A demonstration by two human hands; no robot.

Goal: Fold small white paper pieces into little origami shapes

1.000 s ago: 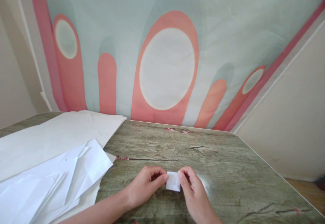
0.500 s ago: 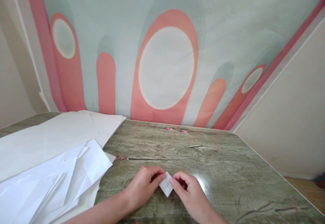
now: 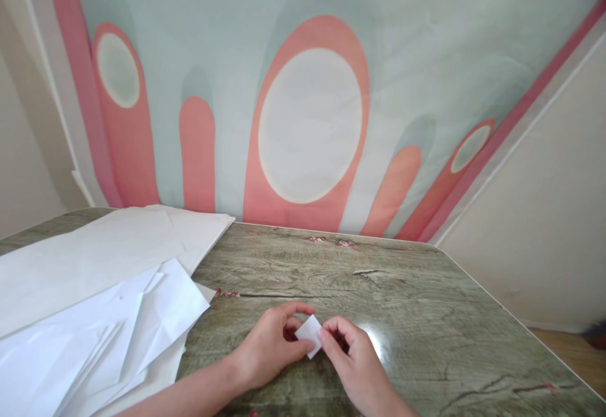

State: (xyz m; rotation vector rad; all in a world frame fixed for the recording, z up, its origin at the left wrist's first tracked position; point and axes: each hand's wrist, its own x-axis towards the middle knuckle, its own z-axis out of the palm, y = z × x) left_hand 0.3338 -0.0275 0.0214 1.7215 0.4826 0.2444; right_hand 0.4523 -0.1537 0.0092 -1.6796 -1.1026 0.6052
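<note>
Pinching white paper (image 3: 308,330) by right corner between fingers of right hand (image 3: 356,357), over worktop (image 3: 416,316); touching it with thumb of left hand (image 3: 265,349), cannot tell if gripping. Seemingly folded small already; cannot tell remaining folds.

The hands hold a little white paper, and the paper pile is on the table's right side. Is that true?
No, the head view shows the paper pile on the left side of the table. The little white paper is as you said.
</note>
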